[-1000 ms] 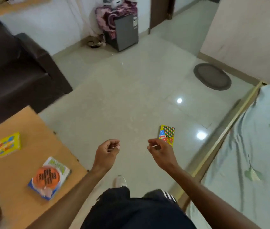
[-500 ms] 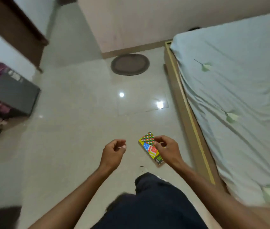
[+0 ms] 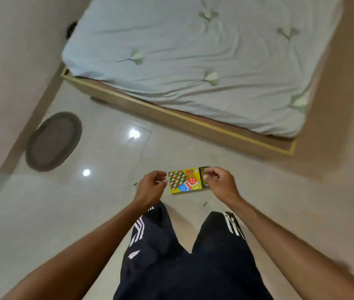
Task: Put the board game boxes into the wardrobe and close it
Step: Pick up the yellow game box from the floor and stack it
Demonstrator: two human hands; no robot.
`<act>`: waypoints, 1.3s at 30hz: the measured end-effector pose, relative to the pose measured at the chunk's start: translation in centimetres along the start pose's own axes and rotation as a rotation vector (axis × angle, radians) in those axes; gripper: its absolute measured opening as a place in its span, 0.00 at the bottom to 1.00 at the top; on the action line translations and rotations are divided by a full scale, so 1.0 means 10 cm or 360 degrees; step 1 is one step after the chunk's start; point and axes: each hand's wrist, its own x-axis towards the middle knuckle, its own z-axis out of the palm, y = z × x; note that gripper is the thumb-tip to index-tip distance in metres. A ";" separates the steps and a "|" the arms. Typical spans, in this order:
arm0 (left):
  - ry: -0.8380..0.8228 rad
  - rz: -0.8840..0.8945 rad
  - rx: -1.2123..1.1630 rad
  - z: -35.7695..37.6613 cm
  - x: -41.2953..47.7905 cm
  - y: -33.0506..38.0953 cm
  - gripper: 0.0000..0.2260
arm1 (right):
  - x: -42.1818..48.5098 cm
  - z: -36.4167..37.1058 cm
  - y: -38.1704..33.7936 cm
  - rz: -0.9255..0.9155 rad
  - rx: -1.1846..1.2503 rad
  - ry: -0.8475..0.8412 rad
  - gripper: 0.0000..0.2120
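The board game box (image 3: 184, 181), judged light and stiff and best taken by its short edges, is pinched at one end by the right hand (image 3: 220, 184) in front of the bed (image 3: 193, 61), the left hand (image 3: 150, 188) being curled, seemingly empty, alongside.

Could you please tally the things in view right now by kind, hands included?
board game box: 1
bed: 1
oval floor mat: 1
hands: 2 (left hand, right hand)
total: 5
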 end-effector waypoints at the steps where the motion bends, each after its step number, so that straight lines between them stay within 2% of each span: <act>1: -0.0088 0.0037 0.0089 -0.02 0.13 -0.05 0.09 | -0.03 0.09 0.06 0.0085 0.0054 0.0080 0.07; 5: -0.0493 0.0174 0.0517 -0.01 0.73 -0.41 0.10 | -0.15 0.63 0.42 0.0395 0.0337 0.0412 0.08; 8: -0.0705 0.0281 0.0778 0.20 1.17 -0.77 0.12 | -0.03 1.08 0.81 0.0555 0.0551 0.0557 0.09; 11: -0.0783 0.0315 0.0962 0.60 1.70 -1.28 0.13 | 0.27 1.61 1.42 0.0680 0.0668 0.0639 0.11; 14: -0.0835 0.0415 0.1141 1.12 2.34 -1.87 0.11 | 0.75 2.19 2.17 0.0727 0.0739 0.0689 0.12; 19: -0.0898 0.0597 0.1375 2.08 3.55 -2.97 0.13 | 1.68 3.23 3.50 0.0796 0.0748 0.0742 0.12; 22: -0.0868 0.0695 0.1451 2.56 4.17 -3.40 0.19 | 2.20 3.73 4.14 0.0817 0.0709 0.0759 0.16; 25: -0.0776 0.0802 0.1472 2.92 4.64 -3.60 0.28 | 2.61 3.99 4.49 0.0849 0.0765 0.0805 0.21; 28: -0.0862 0.0730 0.1530 3.18 4.93 -3.68 0.30 | 2.89 4.14 4.63 0.0810 0.0770 0.0884 0.24; 32: -0.0927 0.0596 0.1346 3.26 5.03 -3.57 0.20 | 3.05 4.16 4.66 0.0854 0.0862 0.1010 0.23; 39: -0.0960 0.0615 0.0986 2.68 4.20 -2.97 0.14 | 2.33 3.57 3.88 0.0689 0.0741 0.1099 0.22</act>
